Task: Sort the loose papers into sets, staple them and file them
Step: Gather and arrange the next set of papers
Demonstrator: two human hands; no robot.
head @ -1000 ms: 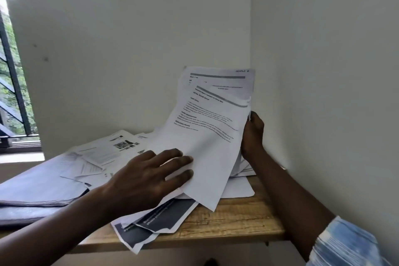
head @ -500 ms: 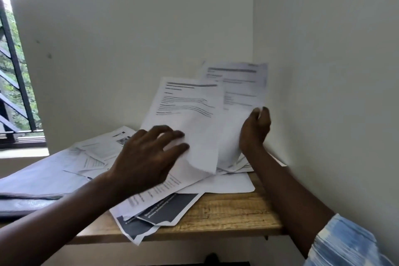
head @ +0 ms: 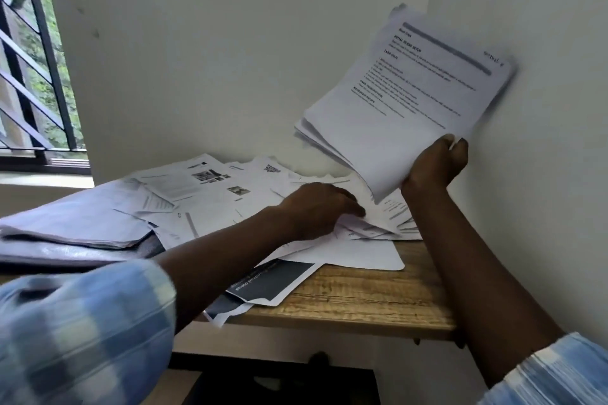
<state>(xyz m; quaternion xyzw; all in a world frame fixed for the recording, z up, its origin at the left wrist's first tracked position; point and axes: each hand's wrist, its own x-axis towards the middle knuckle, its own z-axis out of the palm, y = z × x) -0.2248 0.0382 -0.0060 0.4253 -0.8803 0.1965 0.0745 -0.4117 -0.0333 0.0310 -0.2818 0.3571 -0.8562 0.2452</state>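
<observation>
**paperpusher:** Wooden desk [head: 378, 302] jammed into a white corner, barred window [head: 33, 76] off to the left. Right hand [head: 434, 164] up by the wall, curled tight round the bottom corner of a stack [head: 411, 102], tilted and clear of the desk. Left hand [head: 319, 207] down among the loose papers [head: 214, 194] spread over the desk, just below the stack. Too blurry to say whether pinching a sheet or only lying on it.

**clipjockey:** Looks floppy from here. Thin, light, slippery sheet on sheet, fanning out at the lower left edge. Probably safer pinched along a whole edge than by one corner, otherwise likely to droop or slide apart. Worth squaring up on the desk before stapling.

**paperpusher:** Not much room for that. Sheets overlapping everywhere, dark sheet [head: 273, 283] hanging over the front edge, grey folder [head: 65, 223] at the left partly buried under paper. No stapler in sight either.
</observation>
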